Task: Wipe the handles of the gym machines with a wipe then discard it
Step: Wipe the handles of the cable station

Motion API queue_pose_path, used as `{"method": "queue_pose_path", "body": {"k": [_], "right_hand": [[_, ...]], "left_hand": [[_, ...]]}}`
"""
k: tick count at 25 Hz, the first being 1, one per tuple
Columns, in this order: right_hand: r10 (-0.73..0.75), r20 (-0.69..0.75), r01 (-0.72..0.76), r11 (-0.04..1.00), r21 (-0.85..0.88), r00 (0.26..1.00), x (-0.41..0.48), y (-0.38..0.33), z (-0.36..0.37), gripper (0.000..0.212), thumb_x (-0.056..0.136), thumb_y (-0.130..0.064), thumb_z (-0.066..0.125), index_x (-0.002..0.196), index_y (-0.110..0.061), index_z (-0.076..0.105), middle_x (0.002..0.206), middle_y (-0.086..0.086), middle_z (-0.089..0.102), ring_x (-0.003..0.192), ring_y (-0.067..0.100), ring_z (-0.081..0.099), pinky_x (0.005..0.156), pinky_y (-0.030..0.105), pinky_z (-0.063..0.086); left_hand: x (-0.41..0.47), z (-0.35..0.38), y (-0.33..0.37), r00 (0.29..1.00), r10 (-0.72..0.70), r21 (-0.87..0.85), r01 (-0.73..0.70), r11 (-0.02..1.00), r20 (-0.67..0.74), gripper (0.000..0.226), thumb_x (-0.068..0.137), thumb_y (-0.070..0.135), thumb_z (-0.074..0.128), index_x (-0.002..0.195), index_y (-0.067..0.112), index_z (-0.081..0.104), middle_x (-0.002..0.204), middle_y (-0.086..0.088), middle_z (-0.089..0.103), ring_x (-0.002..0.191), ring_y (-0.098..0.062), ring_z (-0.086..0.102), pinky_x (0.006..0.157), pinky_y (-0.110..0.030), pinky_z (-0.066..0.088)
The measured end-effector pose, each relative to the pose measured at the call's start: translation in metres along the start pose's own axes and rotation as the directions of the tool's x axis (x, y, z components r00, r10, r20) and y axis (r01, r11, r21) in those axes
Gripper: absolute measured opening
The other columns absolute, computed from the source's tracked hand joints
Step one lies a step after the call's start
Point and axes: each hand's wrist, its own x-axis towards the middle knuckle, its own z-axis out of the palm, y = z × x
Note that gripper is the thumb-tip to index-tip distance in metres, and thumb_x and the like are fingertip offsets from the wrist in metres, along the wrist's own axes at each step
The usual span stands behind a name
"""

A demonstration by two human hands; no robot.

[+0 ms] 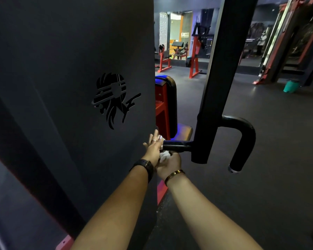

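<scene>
1. Head view: the straight handle (177,146) juts toward 9 o'clock from a black post (215,87), just below the picture's middle.
2. The left hand (153,148) has its fingers straight and apart, its palm side set against the handle's free end.
3. The right hand (170,164), at 6 o'clock of that end, is curled round a crumpled white wipe (164,156), which sits right under the bar.
4. A curved handle (242,141) hooks off the post toward 3 o'clock.
5. A dark panel (61,87) with a cut-out logo fills the 9 o'clock side.
6. A green bucket (290,86) stands on the floor (260,177) at 2 o'clock.
</scene>
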Motion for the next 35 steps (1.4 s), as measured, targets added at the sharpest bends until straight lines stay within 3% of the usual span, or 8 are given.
{"method": "queue_pose_path", "body": {"k": [10,15,17,20,21,26,31,35], "right_hand": [[-0.149,-0.019,0.15,0.979,0.14,0.989,-0.02,-0.031,-0.017,0.038,0.093,-0.005,0.034,0.059,-0.013,0.047,0.051,0.001,0.043,0.049,0.011,0.042,0.066,0.017,0.038],[-0.423,-0.241,0.343,0.886,-0.31,0.873,-0.041,-0.029,-0.018,0.017,0.095,-0.012,0.053,0.079,-0.012,0.055,0.083,0.007,0.06,0.073,0.016,0.057,0.071,0.024,0.049],[-0.659,-0.144,0.509,0.684,-0.523,0.738,-0.047,-0.027,-0.024,0.014,0.093,-0.017,0.058,0.079,-0.015,0.062,0.083,0.004,0.064,0.081,0.02,0.061,0.074,0.025,0.047],[-0.867,0.44,0.616,-0.219,-0.757,0.232,-0.052,-0.029,-0.032,0.023,0.093,-0.021,0.055,0.104,-0.007,0.069,0.107,0.006,0.065,0.1,0.016,0.059,0.085,0.02,0.047],[-0.767,0.61,0.556,-0.424,-0.714,0.199,-0.046,-0.035,-0.03,0.025,0.092,-0.015,0.053,0.111,-0.006,0.067,0.114,0.004,0.061,0.107,0.012,0.054,0.094,0.023,0.044],[-0.388,0.745,0.061,-0.866,-0.496,0.543,-0.02,-0.041,-0.011,0.023,0.091,-0.022,0.051,0.11,-0.012,0.061,0.113,0.007,0.06,0.116,0.026,0.049,0.102,0.037,0.035],[-0.171,0.852,0.134,-0.954,-0.269,0.494,-0.012,-0.038,-0.005,0.034,0.09,-0.026,0.044,0.117,-0.011,0.058,0.104,0.005,0.062,0.101,0.027,0.056,0.099,0.039,0.037],[-0.341,0.782,-0.296,-0.932,-0.21,0.521,-0.024,-0.05,-0.028,0.058,0.078,-0.011,0.046,0.135,-0.002,0.044,0.133,0.017,0.048,0.132,0.034,0.039,0.118,0.043,-0.001]], "left_hand": [[-0.002,0.004,0.0,0.999,0.039,-0.004,-0.039,0.999,0.005,0.049,0.104,0.036,0.031,0.15,0.037,0.015,0.16,-0.008,0.001,0.146,-0.019,-0.015,0.119,-0.047,-0.003],[-0.005,0.009,0.0,0.995,0.103,-0.127,-0.101,0.987,0.005,0.043,0.104,0.029,0.033,0.148,0.028,0.03,0.157,-0.005,0.023,0.142,-0.017,0.023,0.104,-0.023,0.019],[-0.005,0.01,0.0,0.995,0.098,-0.158,-0.096,0.983,0.008,0.043,0.104,0.028,0.034,0.147,0.028,0.031,0.156,-0.005,0.025,0.142,-0.018,0.024,0.101,-0.022,0.02],[-0.005,0.011,-0.001,0.996,0.093,-0.176,-0.09,0.98,0.008,0.043,0.104,0.026,0.036,0.146,0.03,0.033,0.155,-0.005,0.027,0.142,-0.018,0.025,0.102,-0.023,0.019],[-0.005,0.011,-0.001,0.995,0.099,-0.178,-0.096,0.979,0.006,0.042,0.104,0.026,0.036,0.146,0.029,0.034,0.155,-0.005,0.027,0.141,-0.017,0.026,0.103,-0.022,0.02],[-0.01,0.01,0.002,0.996,0.094,-0.168,-0.091,0.982,0.011,0.042,0.103,0.024,0.038,0.145,0.027,0.038,0.133,0.002,0.048,0.114,-0.004,0.044,0.091,-0.01,0.033],[-0.006,0.004,0.002,0.996,0.067,-0.251,-0.052,0.967,0.053,0.039,0.104,0.024,0.035,0.142,0.028,0.042,0.144,0.002,0.039,0.119,-0.005,0.042,0.084,-0.011,0.039],[-0.002,0.005,-0.006,0.994,0.092,-0.225,-0.078,0.971,0.051,0.035,0.102,0.031,0.037,0.136,0.037,0.046,0.147,0.001,0.039,0.127,-0.006,0.037,0.1,-0.025,0.026]]}}
